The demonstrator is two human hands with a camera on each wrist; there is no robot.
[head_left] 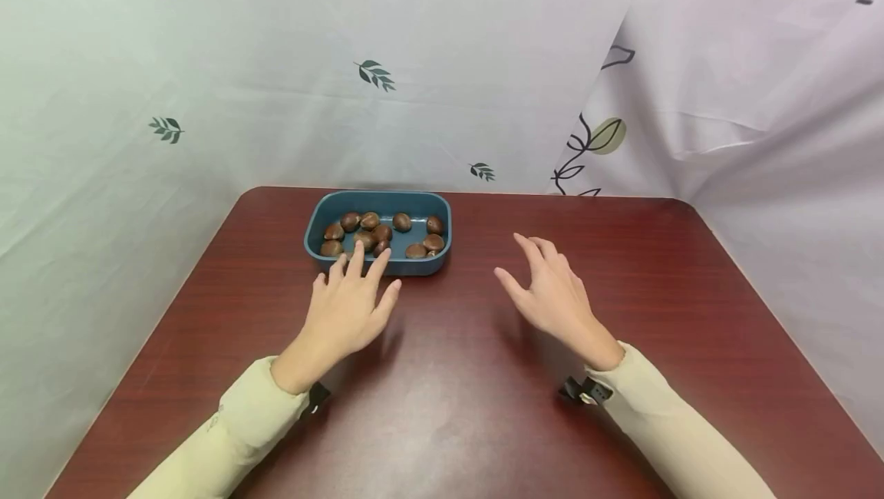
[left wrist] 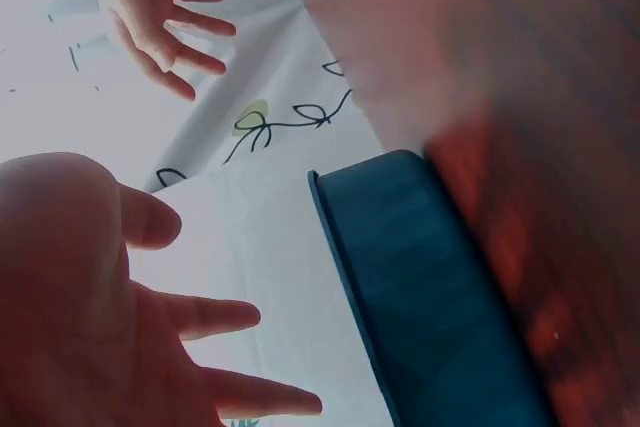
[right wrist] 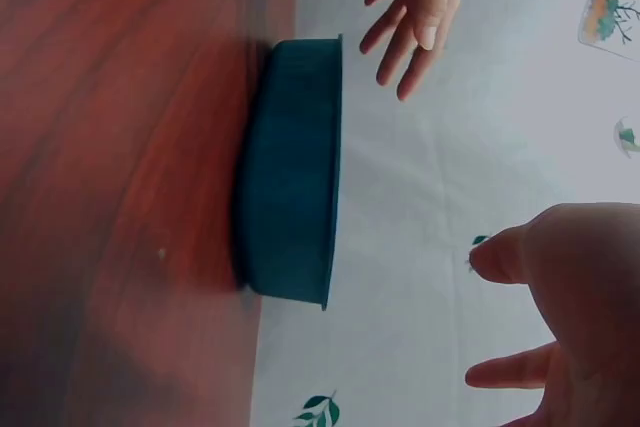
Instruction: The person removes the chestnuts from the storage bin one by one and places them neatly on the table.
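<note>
A blue rectangular tray [head_left: 376, 265] with rounded corners stands near the table's far edge, left of centre. Several brown chestnuts [head_left: 402, 222] lie inside it. My left hand [head_left: 345, 311] is spread just in front of the tray, its fingertips overlapping the near rim in the head view and holding nothing. To the right of the tray, my right hand [head_left: 555, 295] hovers over the table with fingers relaxed and nothing in its grasp. Both wrist views show the tray's outer wall [left wrist: 420, 277] and the opposite hand, but hide the chestnuts.
The dark red wooden table [head_left: 442, 407] reaches back to a whitish cloth backdrop [head_left: 442, 38] with leaf prints. More cloth hangs along both sides. A small black device [head_left: 587, 390] is at the right cuff, and another [head_left: 318, 397] is at the left.
</note>
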